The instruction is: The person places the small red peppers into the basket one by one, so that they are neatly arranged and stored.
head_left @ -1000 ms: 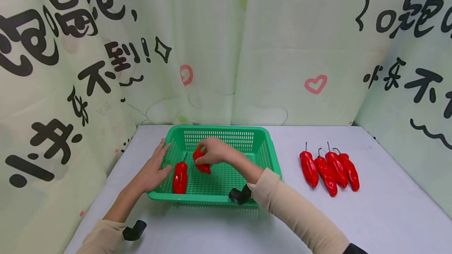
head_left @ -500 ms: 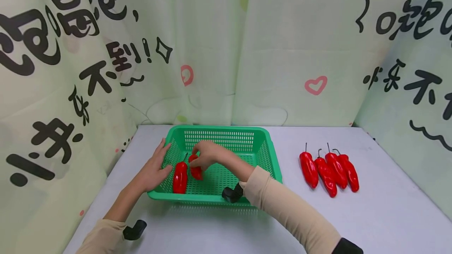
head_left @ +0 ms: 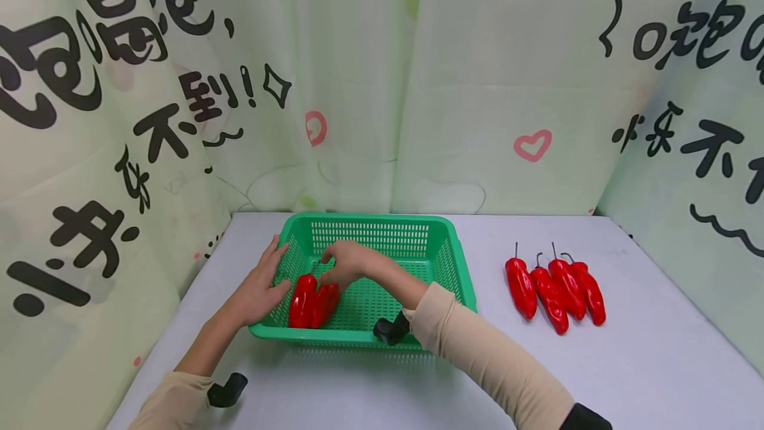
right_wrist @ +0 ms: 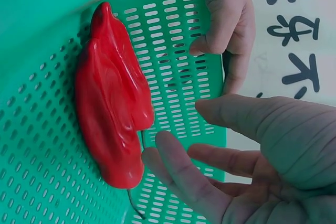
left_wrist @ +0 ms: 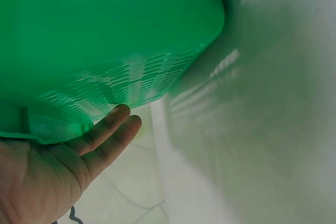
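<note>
Red pepper [head_left: 325, 305] in green basket [head_left: 334, 336], against second pepper [head_left: 302, 302]. My right grip [head_left: 349, 265] beside it, parted, holding nothing; contact hard to tell. Left grip [head_left: 261, 289] straight-fingered on basket side. I judge pepper light, slick, stiffish: pinch mid-body.

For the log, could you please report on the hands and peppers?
Left hand on basket rim; right hand beside two peppers inside, gripping neither; four peppers on table; nothing visibly blocking.
</note>
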Available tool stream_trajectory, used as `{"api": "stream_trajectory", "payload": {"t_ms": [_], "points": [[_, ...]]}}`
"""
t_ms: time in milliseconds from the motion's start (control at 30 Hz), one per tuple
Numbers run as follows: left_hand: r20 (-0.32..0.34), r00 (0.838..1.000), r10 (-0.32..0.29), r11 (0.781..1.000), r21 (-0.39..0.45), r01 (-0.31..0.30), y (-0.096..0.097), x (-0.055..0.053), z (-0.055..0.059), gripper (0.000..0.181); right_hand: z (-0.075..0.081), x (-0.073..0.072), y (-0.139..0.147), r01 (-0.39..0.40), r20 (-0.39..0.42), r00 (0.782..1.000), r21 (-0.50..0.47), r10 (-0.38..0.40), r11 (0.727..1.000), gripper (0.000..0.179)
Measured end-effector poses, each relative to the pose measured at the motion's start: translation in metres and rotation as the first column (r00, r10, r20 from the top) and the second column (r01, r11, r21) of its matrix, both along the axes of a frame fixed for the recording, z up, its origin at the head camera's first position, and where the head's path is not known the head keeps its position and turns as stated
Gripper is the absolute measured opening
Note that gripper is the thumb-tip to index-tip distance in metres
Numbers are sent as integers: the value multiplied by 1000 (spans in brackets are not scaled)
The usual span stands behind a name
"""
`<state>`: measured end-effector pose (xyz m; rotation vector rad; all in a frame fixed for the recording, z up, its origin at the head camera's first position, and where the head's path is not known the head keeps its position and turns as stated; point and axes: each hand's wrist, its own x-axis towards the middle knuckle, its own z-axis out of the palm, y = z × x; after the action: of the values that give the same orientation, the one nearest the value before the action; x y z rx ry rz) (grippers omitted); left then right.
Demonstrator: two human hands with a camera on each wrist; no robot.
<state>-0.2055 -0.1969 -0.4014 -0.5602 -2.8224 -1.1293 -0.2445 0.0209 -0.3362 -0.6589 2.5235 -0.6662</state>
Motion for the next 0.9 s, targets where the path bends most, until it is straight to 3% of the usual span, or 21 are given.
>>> {"api": "stream_trajectory", "payload": {"t_ms": [233, 500, 900], "points": [[-1, 1000, 2, 1000, 2, -2, 0, 0, 0, 69, 1, 1, 1, 13, -17, 1000, -9, -13, 1000, 48], [-5, 1000, 1, 1000, 8, -1, 0, -1, -1, 70, 7, 5, 11, -35, -173, 984, -6, 33, 999, 45], [-9, 1000, 13, 1000, 11, -13, 1, 1, -1, 70, 22, 18, 38, -19, -250, 968, -129, -14, 991, 43]]}}
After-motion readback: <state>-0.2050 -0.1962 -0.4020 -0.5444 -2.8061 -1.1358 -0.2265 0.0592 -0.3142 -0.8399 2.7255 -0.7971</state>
